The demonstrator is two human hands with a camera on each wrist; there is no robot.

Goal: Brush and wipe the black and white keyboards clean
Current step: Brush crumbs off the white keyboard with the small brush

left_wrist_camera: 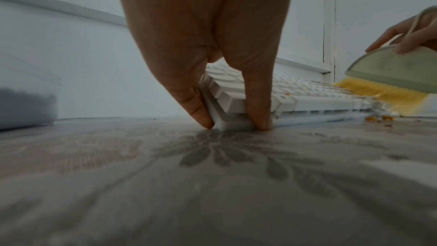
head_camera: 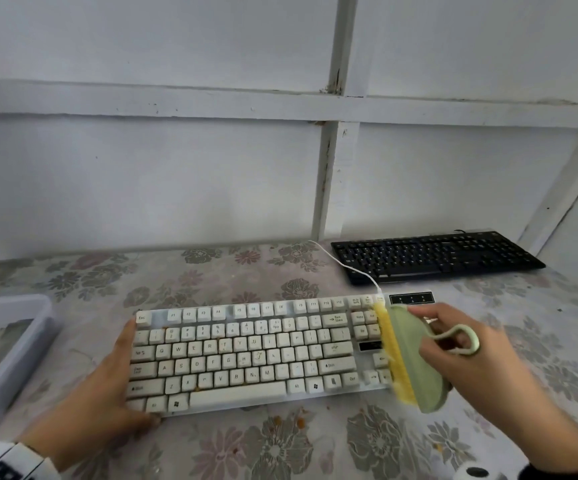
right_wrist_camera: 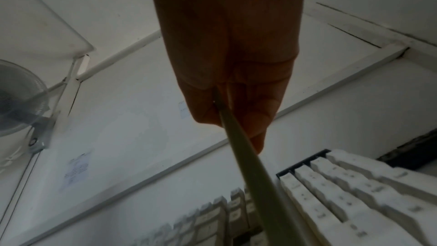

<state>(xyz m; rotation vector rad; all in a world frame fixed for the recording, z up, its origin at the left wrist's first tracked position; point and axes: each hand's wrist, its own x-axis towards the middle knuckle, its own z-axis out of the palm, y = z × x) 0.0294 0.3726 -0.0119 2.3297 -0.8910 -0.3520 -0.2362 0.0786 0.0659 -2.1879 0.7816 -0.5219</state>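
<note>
The white keyboard [head_camera: 246, 351] lies across the table's middle with orange crumbs among its keys. My left hand [head_camera: 117, 375] holds its left end; in the left wrist view a finger [left_wrist_camera: 196, 108] and the thumb pinch the near corner of the white keyboard [left_wrist_camera: 319, 102]. My right hand [head_camera: 453, 351] grips a green brush [head_camera: 415, 355] tilted on edge. Its yellow bristles [head_camera: 393, 351] touch the keys at the right end and hide the number pad. The brush [left_wrist_camera: 397, 70] shows at the right of the left wrist view. The black keyboard [head_camera: 436, 258] lies at the back right.
A translucent tub [head_camera: 3, 341] stands at the left table edge. The keyboard's white cable [head_camera: 346, 268] runs back toward the wall. Orange crumbs [head_camera: 299, 422] lie on the floral tablecloth [head_camera: 211, 278] in front of the keyboard. A white panelled wall closes the back.
</note>
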